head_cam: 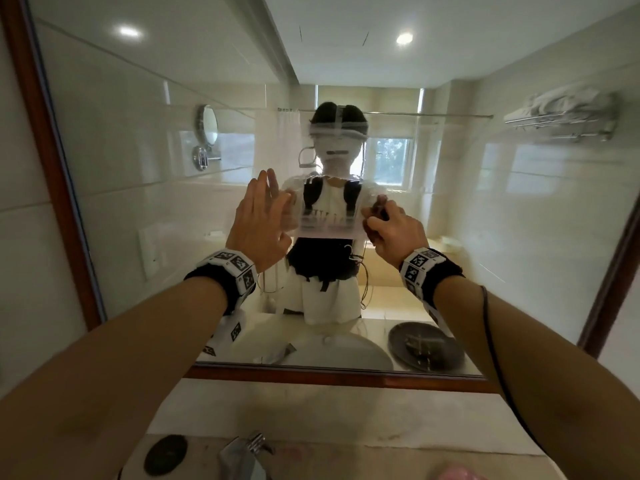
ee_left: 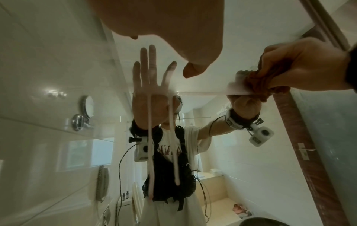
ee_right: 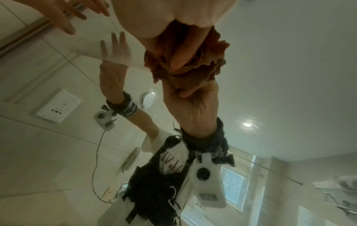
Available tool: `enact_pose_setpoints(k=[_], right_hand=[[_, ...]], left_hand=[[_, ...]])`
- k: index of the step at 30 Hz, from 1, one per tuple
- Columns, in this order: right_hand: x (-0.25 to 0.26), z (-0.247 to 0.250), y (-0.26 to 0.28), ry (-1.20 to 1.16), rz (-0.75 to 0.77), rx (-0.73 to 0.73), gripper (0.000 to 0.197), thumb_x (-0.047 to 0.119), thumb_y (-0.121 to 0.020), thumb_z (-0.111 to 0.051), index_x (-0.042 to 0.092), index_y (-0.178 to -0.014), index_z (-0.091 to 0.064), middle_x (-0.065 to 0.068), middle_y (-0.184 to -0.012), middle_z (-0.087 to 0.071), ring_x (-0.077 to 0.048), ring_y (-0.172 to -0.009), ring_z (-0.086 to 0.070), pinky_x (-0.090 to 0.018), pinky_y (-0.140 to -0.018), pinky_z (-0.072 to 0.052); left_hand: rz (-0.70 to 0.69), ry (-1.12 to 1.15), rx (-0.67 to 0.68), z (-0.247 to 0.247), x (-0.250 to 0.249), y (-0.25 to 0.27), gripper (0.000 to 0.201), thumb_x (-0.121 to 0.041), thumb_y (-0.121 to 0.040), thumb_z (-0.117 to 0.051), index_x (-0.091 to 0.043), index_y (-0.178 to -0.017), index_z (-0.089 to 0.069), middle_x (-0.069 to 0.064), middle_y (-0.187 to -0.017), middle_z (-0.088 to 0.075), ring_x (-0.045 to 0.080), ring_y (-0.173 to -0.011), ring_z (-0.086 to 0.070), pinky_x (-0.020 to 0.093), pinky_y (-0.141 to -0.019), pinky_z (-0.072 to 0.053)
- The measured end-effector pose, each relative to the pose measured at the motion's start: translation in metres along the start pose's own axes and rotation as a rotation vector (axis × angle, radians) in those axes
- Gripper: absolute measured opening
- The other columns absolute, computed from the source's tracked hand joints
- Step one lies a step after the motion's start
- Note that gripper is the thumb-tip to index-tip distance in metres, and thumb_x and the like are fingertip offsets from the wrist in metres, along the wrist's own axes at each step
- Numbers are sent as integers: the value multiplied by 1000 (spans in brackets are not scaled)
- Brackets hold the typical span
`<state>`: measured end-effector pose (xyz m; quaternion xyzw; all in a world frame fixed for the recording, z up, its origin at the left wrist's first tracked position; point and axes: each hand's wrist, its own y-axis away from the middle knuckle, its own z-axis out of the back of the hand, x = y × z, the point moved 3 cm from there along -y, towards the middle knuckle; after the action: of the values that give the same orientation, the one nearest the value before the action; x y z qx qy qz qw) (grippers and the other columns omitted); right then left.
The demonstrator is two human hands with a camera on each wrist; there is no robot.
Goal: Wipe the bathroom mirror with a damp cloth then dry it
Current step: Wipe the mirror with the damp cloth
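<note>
The wood-framed mirror (head_cam: 519,209) fills the head view. My right hand (head_cam: 389,225) grips a bunched brown cloth (head_cam: 379,211) and presses it against the glass at chest height. The cloth (ee_right: 210,61) bulges out around my fingers in the right wrist view. A cloudy wet band (head_cam: 325,225) runs across the glass from the cloth toward my left hand (head_cam: 261,216). That hand is open with straight fingers, held flat close to the glass; I cannot tell whether it touches. Two whitish drips (ee_left: 149,137) run down the mirror in the left wrist view.
The mirror's brown frame (head_cam: 45,168) runs up the left side and along the bottom. Below it lies a pale stone counter (head_cam: 311,407) with a chrome faucet (head_cam: 247,448), a dark round disc (head_cam: 165,455) and something pink (head_cam: 453,474) at the front edge.
</note>
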<state>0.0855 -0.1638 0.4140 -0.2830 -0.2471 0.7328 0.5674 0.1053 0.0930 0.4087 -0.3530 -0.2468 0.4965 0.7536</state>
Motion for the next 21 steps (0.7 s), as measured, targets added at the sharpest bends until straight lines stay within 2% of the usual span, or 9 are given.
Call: enact_pose_setpoints(k=[2, 5, 8, 10, 14, 19, 21], right_hand=[[-7, 1, 3, 4, -30, 10, 16, 23, -82, -69, 16, -96, -65, -18, -113, -53, -40, -81, -60, -44, -62, -56], [-2, 5, 10, -38, -88, -4, 16, 17, -80, -71, 12, -95, -67, -20, -118, -54, -40, -77, -61, -42, -62, -53], [9, 5, 15, -69, -183, -3, 21, 15, -80, -69, 13, -101, -69, -19, -124, -50, -40, -85, -59, -42, -69, -54], [20, -1, 16, -89, -195, 14, 27, 19, -82, -65, 16, -108, -69, -18, -127, -48, -40, -92, -59, -45, -74, -55], [60, -12, 9, -110, -147, 41, 42, 39, -88, -52, 22, -126, -59, -15, -128, -44, -34, -98, -57, -43, -78, -56], [116, -26, -9, -81, -61, 37, 40, 43, -93, -48, 24, -128, -54, -13, -127, -42, -32, -100, -56, -46, -86, -53], [136, -33, -15, -51, -16, 56, 39, 42, -93, -49, 24, -127, -54, -13, -128, -41, -30, -103, -55, -44, -84, -54]], left_hand=[[-4, 4, 14, 0, -6, 0, 81, -29, -81, -70, -15, -150, -29, 25, -162, -5, 42, -149, -7, 55, -118, -24], [-3, 18, 19, 4, -9, 3, 80, -30, -82, -70, -15, -150, -31, 24, -162, -5, 42, -149, -7, 57, -117, -25], [-9, 20, 8, 8, -6, 9, 78, -28, -82, -70, -15, -149, -33, 24, -162, -6, 42, -149, -8, 57, -117, -25], [2, 15, 11, 8, 0, 11, 78, -29, -82, -70, -15, -149, -34, 24, -162, -5, 41, -149, -7, 56, -118, -24], [23, 18, 12, 9, 15, 16, 82, -33, -83, -68, -18, -152, -27, 21, -163, 1, 38, -150, -3, 50, -119, -19], [53, 17, 5, 15, 51, 25, 90, -31, -83, -68, -21, -154, -13, 22, -162, 1, 38, -150, -2, 50, -118, -20], [71, 1, 1, 15, 67, 28, 87, -33, -83, -69, -19, -152, -18, 22, -162, -1, 39, -150, -4, 50, -118, -21]])
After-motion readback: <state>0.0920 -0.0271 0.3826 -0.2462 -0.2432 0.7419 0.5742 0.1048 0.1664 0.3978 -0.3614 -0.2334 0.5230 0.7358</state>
